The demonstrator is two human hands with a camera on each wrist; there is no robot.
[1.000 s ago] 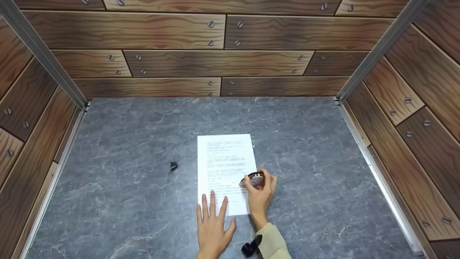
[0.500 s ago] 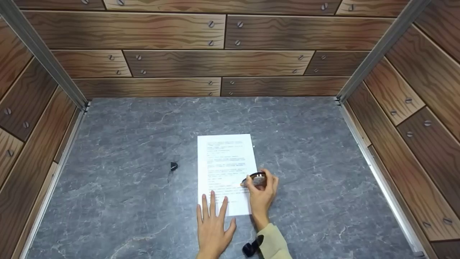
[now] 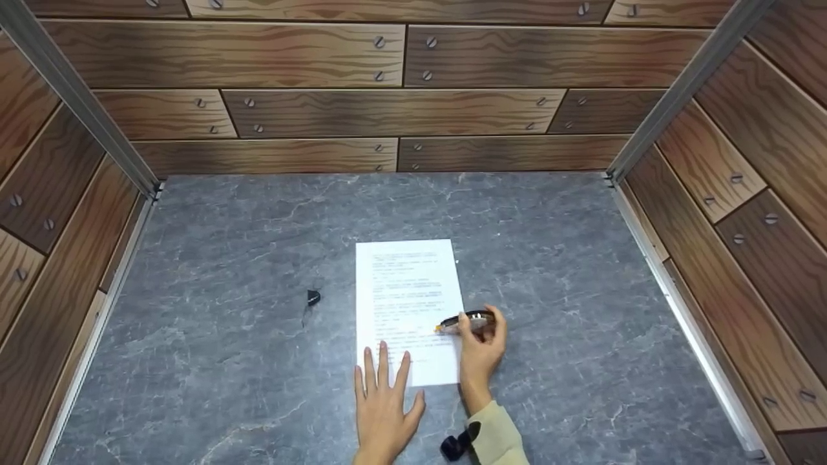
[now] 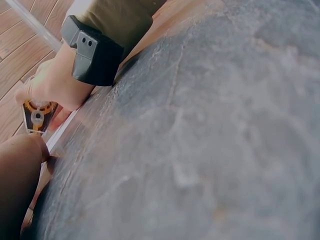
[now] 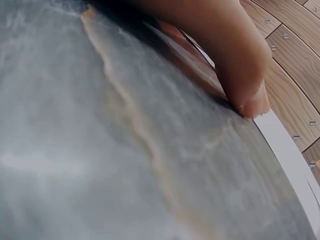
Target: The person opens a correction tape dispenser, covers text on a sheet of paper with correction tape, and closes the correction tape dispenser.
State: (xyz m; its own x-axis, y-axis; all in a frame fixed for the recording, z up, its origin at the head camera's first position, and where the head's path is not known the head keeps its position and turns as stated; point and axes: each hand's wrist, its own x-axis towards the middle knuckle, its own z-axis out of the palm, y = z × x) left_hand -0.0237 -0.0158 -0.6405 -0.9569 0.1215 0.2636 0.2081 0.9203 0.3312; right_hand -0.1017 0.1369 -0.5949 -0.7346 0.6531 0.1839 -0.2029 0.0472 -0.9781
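My right hand [image 3: 481,355] pinches a correction tape dispenser [image 3: 450,324] with a dark top and an orange tip. That tip meets the printed sheet of paper [image 3: 408,278] near its right edge, on the lower half. In the left wrist view the clear body of the correction tape [image 4: 37,117] shows orange gears inside, held in the right hand [image 4: 62,85]. My left hand [image 3: 386,413] lies flat with fingers spread, its fingertips on the sheet's lower left part. In the right wrist view a finger [image 5: 242,65] of the right hand comes down at the paper's edge [image 5: 282,145].
A small black cap-like piece [image 3: 313,298] lies on the grey marbled table [image 3: 232,258], left of the sheet. Wood-patterned walls [image 3: 310,58] stand at the back and both sides, with metal posts at the corners. A black wrist camera [image 3: 452,445] sits at the right cuff.
My right hand and the correction tape have moved a little to the right across the sheet, and more of the orange tip shows. The left hand and the paper stay in place.
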